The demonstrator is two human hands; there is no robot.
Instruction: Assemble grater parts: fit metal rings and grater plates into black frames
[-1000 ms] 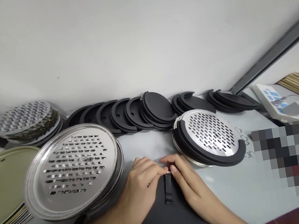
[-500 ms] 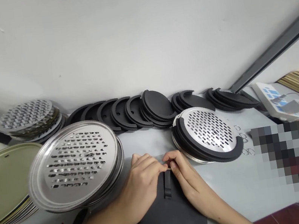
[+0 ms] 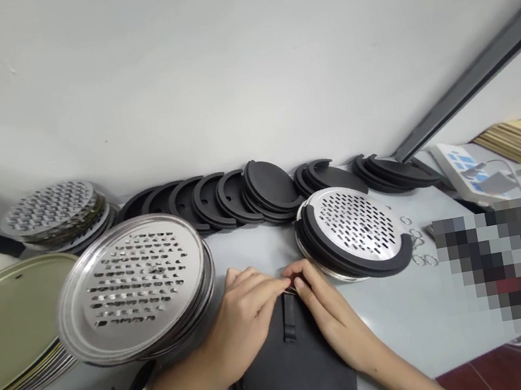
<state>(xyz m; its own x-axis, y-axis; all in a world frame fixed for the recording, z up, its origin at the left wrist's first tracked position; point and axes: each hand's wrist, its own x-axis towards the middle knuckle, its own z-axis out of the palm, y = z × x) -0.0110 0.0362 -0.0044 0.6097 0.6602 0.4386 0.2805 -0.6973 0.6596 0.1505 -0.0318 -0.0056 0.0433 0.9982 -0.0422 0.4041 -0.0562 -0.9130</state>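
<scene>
A dark round plastic base [image 3: 293, 376] lies in front of me on the table, a short black strap [image 3: 288, 320] near its far edge. At the end of that strap, a thin metal ring [image 3: 289, 290] shows partly between my fingertips. My left hand [image 3: 248, 317] pinches at it from the left, with a watch [image 3: 139, 383] on the wrist. From the right, my right hand [image 3: 323, 304] pinches the same spot with thumb and curled forefinger. The fingers hide most of the ring.
Stacked metal grater discs [image 3: 137, 279] stand left, beside olive-green trays [image 3: 11, 316]. Another grater disc [image 3: 357, 222] with black rims [image 3: 352, 266] sits right, near several loose rings [image 3: 414, 236]. Black round parts [image 3: 271, 183] line the wall. Farther right are a power strip [image 3: 466, 170] and yellowish boards [image 3: 519, 145].
The view has shifted slightly. Both hands stay at the strap's end, fingers still pinched, and the thin metal ring shows a little more between them.
</scene>
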